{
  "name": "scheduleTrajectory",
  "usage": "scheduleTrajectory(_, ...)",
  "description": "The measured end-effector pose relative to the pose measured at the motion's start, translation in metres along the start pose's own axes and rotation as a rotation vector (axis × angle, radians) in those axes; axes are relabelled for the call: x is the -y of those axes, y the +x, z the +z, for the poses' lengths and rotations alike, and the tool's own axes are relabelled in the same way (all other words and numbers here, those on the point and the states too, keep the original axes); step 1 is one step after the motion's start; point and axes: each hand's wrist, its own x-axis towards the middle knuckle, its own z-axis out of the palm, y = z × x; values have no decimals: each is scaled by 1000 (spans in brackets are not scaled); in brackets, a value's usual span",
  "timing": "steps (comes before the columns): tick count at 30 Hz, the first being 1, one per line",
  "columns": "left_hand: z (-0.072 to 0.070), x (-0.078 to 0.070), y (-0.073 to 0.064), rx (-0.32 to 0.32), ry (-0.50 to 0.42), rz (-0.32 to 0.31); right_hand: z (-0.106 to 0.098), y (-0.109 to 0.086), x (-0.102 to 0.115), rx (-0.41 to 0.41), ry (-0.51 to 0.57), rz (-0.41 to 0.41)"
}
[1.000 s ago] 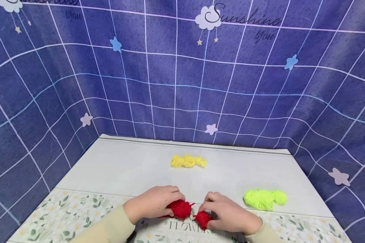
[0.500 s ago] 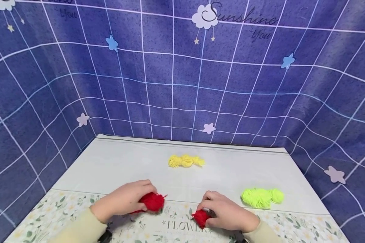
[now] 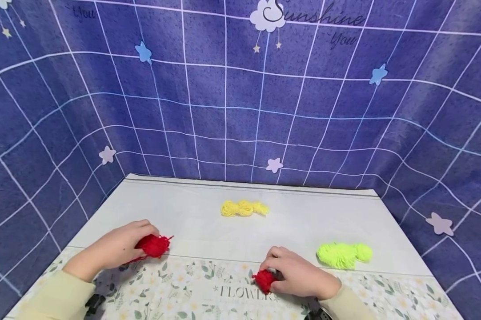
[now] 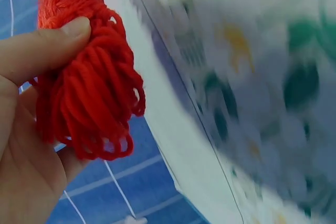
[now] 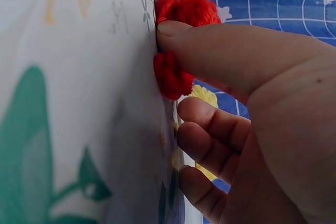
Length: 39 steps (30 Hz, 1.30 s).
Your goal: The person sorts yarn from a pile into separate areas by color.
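My left hand grips a bundle of red yarn over the left part of the table. In the left wrist view the thumb presses on the middle of this red bundle, and its looped strands hang out below. Near the front centre, my right hand pinches a smaller red yarn ball that sits low against the printed cloth. From the right wrist view, the thumb lies across the red ball, with red yarn showing on both sides of it; the other fingers are curled close to the cloth.
A yellow yarn bundle lies toward the back middle of the white table. To the right of my right hand is a neon green yarn bundle. A blue gridded curtain encloses the back and sides.
My left hand has carried the larger red yarn bundle leftward, away from the smaller red ball. The right hand stays almost in place on the small ball. The head view has shifted slightly.
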Motion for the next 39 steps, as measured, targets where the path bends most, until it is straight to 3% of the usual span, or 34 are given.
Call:
scheduleTrajectory(5,-5,21,-8,0,-9,-63,1,1,0,-12,-16,-2)
scheduleTrajectory(12,-3,35,-12,73,-59,-138,1,1,1,1,4,41)
scheduleTrajectory(18,3,44,-16,107,-61,-139,-4,1,7,34,32,83)
scheduleTrajectory(23,5,46,-18,111,-64,-158,-11,2,11,89,41,119)
scheduleTrajectory(30,7,41,-19,100,-135,-200,-16,14,19,167,45,159)
scheduleTrajectory(36,15,40,-21,68,-151,-223,-15,38,26,251,17,161)
scheduleTrajectory(39,16,41,-23,65,-150,-235,-9,57,29,238,-9,126)
